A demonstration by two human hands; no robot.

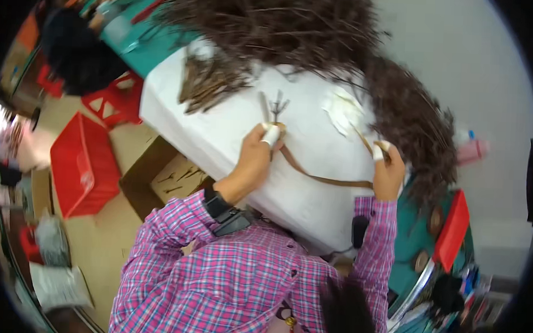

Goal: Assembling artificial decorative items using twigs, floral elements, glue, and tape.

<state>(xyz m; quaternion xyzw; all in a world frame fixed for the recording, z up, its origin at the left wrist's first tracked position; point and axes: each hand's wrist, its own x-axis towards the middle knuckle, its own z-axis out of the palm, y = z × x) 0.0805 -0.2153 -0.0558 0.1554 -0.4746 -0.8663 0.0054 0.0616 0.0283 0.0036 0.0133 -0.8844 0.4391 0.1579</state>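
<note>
My left hand [255,156], its thumb wrapped in white, is closed on a small dark branching twig [277,106] over the white-covered table. Brown tape shows around the twig's base at my fingertips. From there a slack strip of brown tape [310,176] curves across the table to my right hand [389,172]. My right fingers, also with white wraps, are pinched; a narrow brown length sticks out of them toward a crumpled white tissue [344,111]. Whether it is the same strip I cannot tell. Beside the twig stands a short brown stick [264,107].
A large heap of dark twigs [284,27] covers the table's far side and spills down the right. A bundle of cut sticks [207,83] lies far left. A cardboard box [158,188] with twig pieces and a red bin [85,167] stand left. Another person [75,48] sits far left.
</note>
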